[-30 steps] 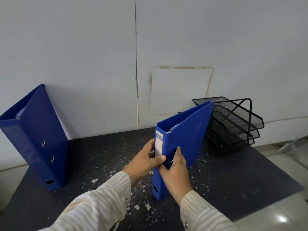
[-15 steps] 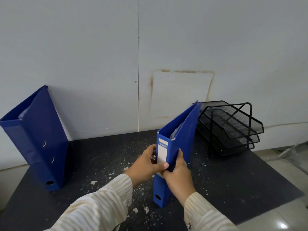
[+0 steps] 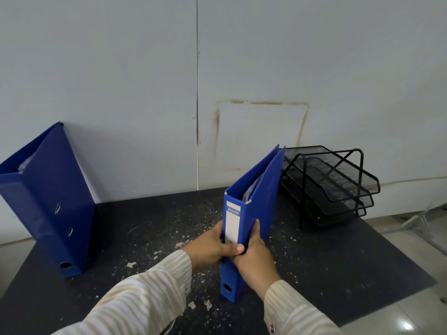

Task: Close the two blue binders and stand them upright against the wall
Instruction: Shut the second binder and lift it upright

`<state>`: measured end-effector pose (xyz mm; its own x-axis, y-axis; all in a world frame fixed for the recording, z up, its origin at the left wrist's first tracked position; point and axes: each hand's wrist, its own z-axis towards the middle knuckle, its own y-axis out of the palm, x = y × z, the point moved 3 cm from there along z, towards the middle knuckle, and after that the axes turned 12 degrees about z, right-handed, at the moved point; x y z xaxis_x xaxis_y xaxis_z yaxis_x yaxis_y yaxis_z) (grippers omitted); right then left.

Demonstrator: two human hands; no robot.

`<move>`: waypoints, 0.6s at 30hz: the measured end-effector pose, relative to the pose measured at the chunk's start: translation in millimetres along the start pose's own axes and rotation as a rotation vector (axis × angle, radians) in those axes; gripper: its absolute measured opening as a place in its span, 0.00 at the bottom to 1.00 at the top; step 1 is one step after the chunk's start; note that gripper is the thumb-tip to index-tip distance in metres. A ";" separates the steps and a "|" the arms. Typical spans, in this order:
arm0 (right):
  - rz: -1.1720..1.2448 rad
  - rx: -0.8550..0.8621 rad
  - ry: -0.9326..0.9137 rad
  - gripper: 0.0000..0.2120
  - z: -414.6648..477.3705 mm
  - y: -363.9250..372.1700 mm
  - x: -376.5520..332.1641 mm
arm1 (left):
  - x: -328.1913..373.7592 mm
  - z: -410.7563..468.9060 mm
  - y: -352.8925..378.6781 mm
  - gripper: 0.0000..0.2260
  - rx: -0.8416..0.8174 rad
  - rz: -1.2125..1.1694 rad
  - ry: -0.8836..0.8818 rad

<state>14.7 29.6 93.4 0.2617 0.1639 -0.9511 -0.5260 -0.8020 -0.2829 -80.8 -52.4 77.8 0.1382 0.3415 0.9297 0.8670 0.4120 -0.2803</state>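
Note:
A blue binder (image 3: 260,197) with a white spine label stands upright on the dark table (image 3: 338,262), its covers nearly together and its spine facing me. My left hand (image 3: 210,247) grips its left side, thumb across the spine. My right hand (image 3: 254,259) presses flat against its right cover. A second blue binder (image 3: 52,197) stands closed at the far left, leaning against the grey wall (image 3: 145,93), spine towards me.
A black wire mesh stack of letter trays (image 3: 331,184) stands at the back right of the table, just right of the held binder. White flakes litter the tabletop. The table's right edge drops to a tiled floor (image 3: 411,310).
The held binder's right cover has swung in from wide open to nearly closed, and the binder now stands straighter. The left binder has not moved.

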 end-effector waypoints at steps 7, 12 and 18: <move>-0.043 -0.032 -0.012 0.42 3.9 2.0 -0.6 | -3.4 -2.5 1.5 0.27 0.056 -0.043 0.031; -0.037 -0.073 -0.019 0.41 7.5 11.2 -8.1 | -6.7 -11.3 -6.7 0.32 0.142 -0.102 0.032; -0.075 -0.147 -0.077 0.41 11.2 36.4 -25.2 | -10.3 -32.9 -32.1 0.33 0.245 -0.097 0.049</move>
<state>-20.1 2.7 105.7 0.2304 0.2656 -0.9362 -0.3818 -0.8602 -0.3380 -94.3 -96.9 85.1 0.0885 0.2517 0.9637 0.7361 0.6353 -0.2335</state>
